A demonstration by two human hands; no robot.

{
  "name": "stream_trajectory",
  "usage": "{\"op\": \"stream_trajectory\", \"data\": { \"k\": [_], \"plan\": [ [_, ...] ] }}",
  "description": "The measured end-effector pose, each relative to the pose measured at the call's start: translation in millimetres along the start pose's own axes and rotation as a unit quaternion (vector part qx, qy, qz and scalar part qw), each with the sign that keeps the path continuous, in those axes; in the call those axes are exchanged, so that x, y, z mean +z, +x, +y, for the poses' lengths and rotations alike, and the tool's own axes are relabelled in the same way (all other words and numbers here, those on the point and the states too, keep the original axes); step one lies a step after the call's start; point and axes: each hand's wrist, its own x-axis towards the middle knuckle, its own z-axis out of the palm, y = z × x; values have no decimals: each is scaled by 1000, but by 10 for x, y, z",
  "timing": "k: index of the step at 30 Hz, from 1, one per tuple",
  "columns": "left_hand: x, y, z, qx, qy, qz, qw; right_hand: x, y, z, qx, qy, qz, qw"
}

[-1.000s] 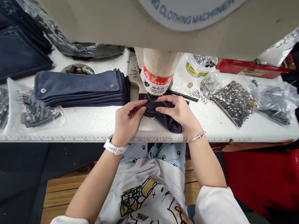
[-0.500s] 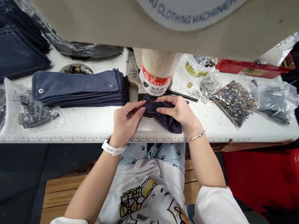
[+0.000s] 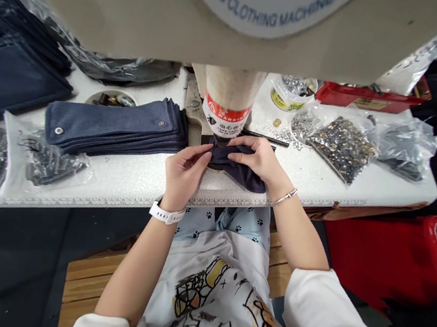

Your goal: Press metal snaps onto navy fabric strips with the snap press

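A dark blue strip of cloth [image 3: 242, 174] lies under the head of a beige press machine [image 3: 228, 106] with a red warning label. My left hand [image 3: 182, 173] pinches the strip's left end between thumb and fingers. My right hand [image 3: 259, 159] presses on the strip from the right, fingers curled over its top edge. Both hands hold the cloth right below the machine's round post. A white watch sits on my left wrist, a thin bangle on my right.
A stack of blue cloth strips with metal snaps [image 3: 116, 125] lies to the left on the white table [image 3: 123, 184]. Folded denim [image 3: 3, 71] is at far left. Bags of metal snaps [image 3: 341, 146] lie to the right, with a red tray [image 3: 363, 97] behind and a red crate [image 3: 416, 258] beside the table.
My hands have stayed on the cloth strip under the machine head with only slight finger shifts. The view has tilted a little.
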Motion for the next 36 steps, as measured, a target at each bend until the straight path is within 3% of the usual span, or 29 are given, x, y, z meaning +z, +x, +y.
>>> {"op": "stream_trajectory", "data": {
  "k": [32, 36],
  "plan": [
    [-6, 6, -42, 4, -7, -13, 1000, 8, 12, 47, -5, 7, 2, 1000],
    [-2, -9, 9, 31, 1, -11, 999, 14, -14, 7, -3, 1, 16, 1000]
  ]
}}
